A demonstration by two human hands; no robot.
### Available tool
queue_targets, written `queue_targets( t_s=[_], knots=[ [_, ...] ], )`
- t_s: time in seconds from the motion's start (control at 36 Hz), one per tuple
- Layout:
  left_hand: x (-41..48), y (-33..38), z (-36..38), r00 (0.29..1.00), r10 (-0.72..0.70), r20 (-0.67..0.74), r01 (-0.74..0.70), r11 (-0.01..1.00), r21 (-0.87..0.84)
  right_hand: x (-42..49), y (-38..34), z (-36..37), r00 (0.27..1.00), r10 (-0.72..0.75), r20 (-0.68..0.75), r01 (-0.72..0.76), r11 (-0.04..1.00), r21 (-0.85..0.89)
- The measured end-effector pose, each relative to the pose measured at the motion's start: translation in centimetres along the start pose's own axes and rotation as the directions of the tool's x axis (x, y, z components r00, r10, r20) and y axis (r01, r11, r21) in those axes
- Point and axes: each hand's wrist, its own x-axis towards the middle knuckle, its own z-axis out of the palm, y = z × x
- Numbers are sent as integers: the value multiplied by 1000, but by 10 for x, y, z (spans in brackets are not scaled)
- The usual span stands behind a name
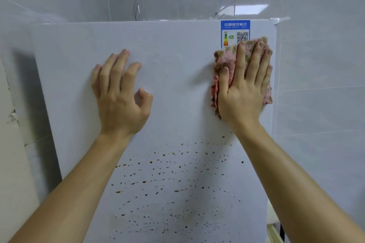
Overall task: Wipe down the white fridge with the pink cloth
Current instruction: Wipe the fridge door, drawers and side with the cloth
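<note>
My right hand [244,85] presses the crumpled pink cloth [225,61] flat-fingered against the white fridge door [173,85], upper right, overlapping the blue energy label [235,29]. My left hand [121,94] rests on the door, loosely curled and holding nothing.

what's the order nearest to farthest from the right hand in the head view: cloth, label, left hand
1. Cloth, pressed flat under the right hand.
2. Label, just above the fingertips, at the fridge door's upper right.
3. Left hand, across the door to the left.

Forearms [83,179], left hand [120,96] and right hand [243,92] are bare.
</note>
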Motion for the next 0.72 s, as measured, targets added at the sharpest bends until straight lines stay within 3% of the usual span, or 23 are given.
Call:
queue_targets(
  t_s=[0.17, 0.31, 0.5, 0.72],
  knots=[
    [0, 0, 1, 1000, -17, -9, 17, 1000, -24, -71, 37, -9, 997, 3, 81, 0, 999, -40],
    [1, 2, 2, 1000, -30, -8, 30, 999, -17, -22, 16, -5, 995, 80, 54, -80, 997, 4],
    [-1, -1, 2, 1000, -11, -9, 10, 1000, -30, 64, 1, -9, 996, 79, 32, -80, 996, 44],
    [-1, 0, 2, 999, -25, -21, 24, 998, -63, 26, 26, -14, 997, 82, 15, -83, 995, 57]
  ],
)
